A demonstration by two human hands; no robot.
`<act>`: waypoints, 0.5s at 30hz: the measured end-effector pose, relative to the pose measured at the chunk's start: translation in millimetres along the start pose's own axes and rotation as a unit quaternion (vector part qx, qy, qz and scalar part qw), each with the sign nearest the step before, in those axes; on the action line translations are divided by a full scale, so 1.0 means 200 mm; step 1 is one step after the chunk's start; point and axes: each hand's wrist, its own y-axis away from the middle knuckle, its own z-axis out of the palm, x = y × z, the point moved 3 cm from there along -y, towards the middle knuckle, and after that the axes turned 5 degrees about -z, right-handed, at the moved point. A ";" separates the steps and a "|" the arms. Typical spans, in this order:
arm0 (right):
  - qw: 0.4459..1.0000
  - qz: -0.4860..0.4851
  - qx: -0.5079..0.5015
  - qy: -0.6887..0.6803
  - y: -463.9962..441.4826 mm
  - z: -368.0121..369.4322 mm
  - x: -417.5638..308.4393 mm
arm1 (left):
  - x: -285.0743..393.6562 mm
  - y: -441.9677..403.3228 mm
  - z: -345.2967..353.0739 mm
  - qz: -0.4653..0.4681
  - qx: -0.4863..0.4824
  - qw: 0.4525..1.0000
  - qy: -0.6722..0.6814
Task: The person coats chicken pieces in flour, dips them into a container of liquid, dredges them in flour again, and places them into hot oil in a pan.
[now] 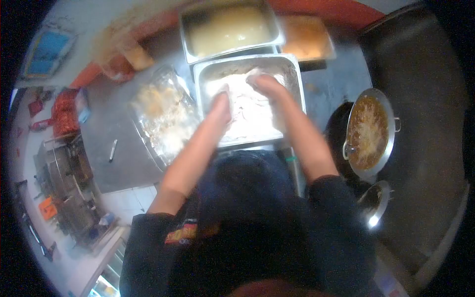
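A square metal pan (299, 79) holds white flour (250, 116) in front of me. My left hand (223, 103) is in the pan at its left side, blurred, with its fingers down in or against the flour. Farther back in the same pan, my right hand (264, 83) bends inward over the flour. The fingers of both hands are smeared or hidden, so whether they hold anything cannot be made out. Behind this pan stands a second metal pan (230, 29) with pale yellowish liquid.
A tray lined with shiny wrap (166, 116) holds pale, blurred pieces on the left. An orange-coloured container (307, 38) stands at the back right. On the right, a two-handled wok (368, 133) holds bubbling brown oil, with a smaller pan (374, 202) below it. A marker (113, 150) lies left.
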 end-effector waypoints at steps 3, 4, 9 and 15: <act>0.978 0.098 -0.166 0.080 -0.20 0.02 0.13 | 0.03 0.01 0.01 0.017 0.011 1.000 -0.008; 0.979 0.098 -0.164 0.078 -0.16 -0.01 0.07 | 0.05 0.03 0.00 0.035 0.036 0.998 -0.025; 0.928 -0.078 -0.150 0.331 0.21 -0.15 -0.24 | 0.20 0.44 0.03 0.080 0.076 0.966 -0.232; 0.920 -0.061 -0.094 0.376 0.26 -0.29 0.07 | 0.01 0.17 -0.26 0.424 0.026 0.596 -0.681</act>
